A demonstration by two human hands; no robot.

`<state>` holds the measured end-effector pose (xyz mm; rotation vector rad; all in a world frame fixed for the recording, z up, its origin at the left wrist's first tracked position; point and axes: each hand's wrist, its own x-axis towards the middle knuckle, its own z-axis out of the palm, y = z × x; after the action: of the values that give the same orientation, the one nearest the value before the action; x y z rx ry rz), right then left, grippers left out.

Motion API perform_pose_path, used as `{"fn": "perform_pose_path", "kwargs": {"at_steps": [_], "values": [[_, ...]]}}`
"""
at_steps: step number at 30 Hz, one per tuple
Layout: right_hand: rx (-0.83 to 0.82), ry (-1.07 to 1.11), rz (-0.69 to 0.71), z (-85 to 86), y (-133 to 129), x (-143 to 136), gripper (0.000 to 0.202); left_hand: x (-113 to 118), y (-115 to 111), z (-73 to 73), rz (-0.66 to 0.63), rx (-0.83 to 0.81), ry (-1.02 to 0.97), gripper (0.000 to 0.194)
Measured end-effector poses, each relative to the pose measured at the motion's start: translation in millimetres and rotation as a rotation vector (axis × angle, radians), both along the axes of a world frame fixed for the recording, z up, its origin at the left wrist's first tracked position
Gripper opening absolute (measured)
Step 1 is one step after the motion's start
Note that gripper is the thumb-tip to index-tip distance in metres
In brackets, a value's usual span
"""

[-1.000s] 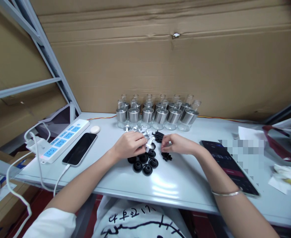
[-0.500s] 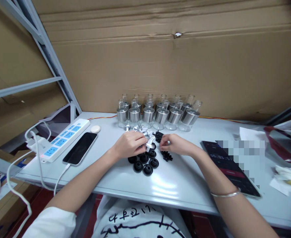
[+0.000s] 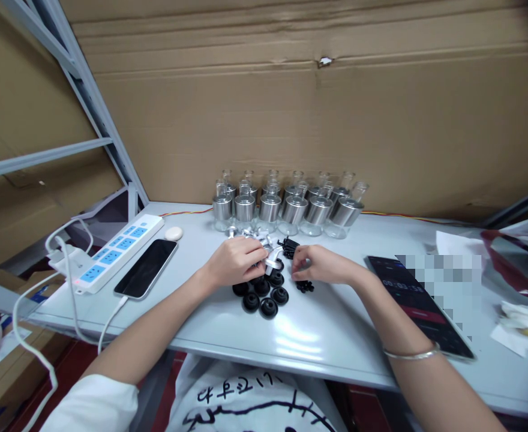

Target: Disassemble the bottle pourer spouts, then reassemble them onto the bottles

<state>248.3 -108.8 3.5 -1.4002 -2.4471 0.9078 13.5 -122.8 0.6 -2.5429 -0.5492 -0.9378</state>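
My left hand (image 3: 237, 261) is closed around a white curved spout piece (image 3: 272, 261), whose bent end sticks out past the fingertips. It hovers over a cluster of round black caps (image 3: 269, 307). More pale spout pieces (image 3: 248, 233) lie just behind that hand, partly covered by it. My right hand (image 3: 317, 264) has its fingertips pinched together above small black parts (image 3: 305, 286); whatever is between them is too small to see. Slim black sticks (image 3: 288, 245) lie behind those fingers. Two rows of glass bottles with metal sleeves (image 3: 270, 208) stand at the back.
A white power strip (image 3: 120, 249), a charging phone (image 3: 147, 269) and a round white case (image 3: 173, 233) sit on the left. To the right lie a large phone showing a timer (image 3: 414, 300) and crumpled tissue (image 3: 522, 318). A cardboard wall (image 3: 255, 120) closes off the back.
My right hand has shifted very slightly over the small black parts, its fingers drawn a little closer in. The left hand keeps its hold on the spout piece.
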Motion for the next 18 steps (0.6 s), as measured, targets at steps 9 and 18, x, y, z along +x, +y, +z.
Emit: {"fn": "perform_pose_path", "kwargs": {"at_steps": [9, 18], "values": [[0.088, 0.052, -0.024, -3.5, 5.3, 2.8, 0.021, -0.1, 0.4, -1.0, -0.001, -0.012, -0.001, 0.018], [-0.009, 0.253, -0.105, -3.3, 2.6, 0.5, 0.024, 0.6, -0.6, 1.5, 0.003, 0.021, -0.015, 0.020]]}}
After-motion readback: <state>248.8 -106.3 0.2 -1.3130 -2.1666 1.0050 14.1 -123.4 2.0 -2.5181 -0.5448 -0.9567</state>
